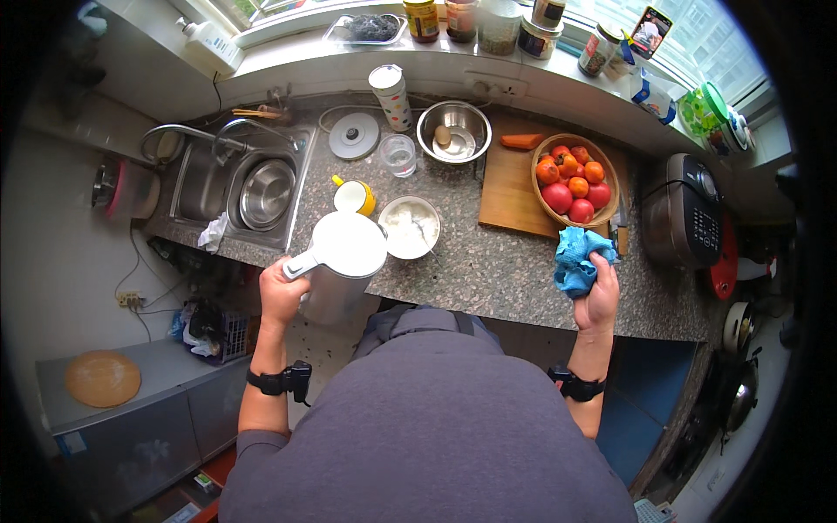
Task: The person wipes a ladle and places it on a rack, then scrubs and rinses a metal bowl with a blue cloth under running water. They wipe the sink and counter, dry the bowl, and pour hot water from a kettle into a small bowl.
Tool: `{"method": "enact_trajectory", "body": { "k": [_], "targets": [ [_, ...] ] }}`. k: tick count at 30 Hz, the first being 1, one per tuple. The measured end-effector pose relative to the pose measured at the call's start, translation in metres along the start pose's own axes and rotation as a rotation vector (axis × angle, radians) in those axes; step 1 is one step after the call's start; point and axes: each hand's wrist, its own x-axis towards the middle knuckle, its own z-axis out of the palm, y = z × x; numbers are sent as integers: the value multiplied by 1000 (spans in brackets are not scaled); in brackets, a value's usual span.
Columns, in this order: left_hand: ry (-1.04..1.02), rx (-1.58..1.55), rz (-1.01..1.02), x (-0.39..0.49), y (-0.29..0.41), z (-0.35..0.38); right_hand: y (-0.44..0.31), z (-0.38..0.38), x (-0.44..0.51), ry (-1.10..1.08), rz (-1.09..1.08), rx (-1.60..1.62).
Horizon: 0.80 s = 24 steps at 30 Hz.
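My left hand (282,291) grips the handle of a pitcher (350,245) with a white top, held up over the counter's front edge. Its lower body looks grey and partly see-through. Close beside it stand a white bowl (397,210) of white, flour-like stuff with a metal utensil in it, and a yellow-handled mug (354,197). In my right hand (601,297) is a crumpled blue cloth (575,261), just in front of a wicker basket (615,176) of tomatoes and orange fruits. That basket rests partly on a wooden cutting board (507,196).
Farther back are a grey lid (354,136), a clear cup (397,155), a dotted tumbler (392,98), a steel bowl (428,134) holding an egg, and a carrot (522,141). A double sink (203,183) lies left; a rice cooker (683,212) stands right. Jars line the windowsill.
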Motion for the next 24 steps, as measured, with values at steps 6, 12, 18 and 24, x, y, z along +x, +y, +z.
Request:
{"method": "enact_trajectory", "body": {
  "k": [6,12,18,24],
  "targets": [
    [77,298,86,4,7,19,-1,-18,0,24,31,0],
    [84,473,83,5,28,29,5,-28,2,17,52,1],
    [42,555,77,8,49,38,5,-29,3,0,85,17],
    [22,618,101,13,58,41,7,-32,6,14,86,8]
  ]
}}
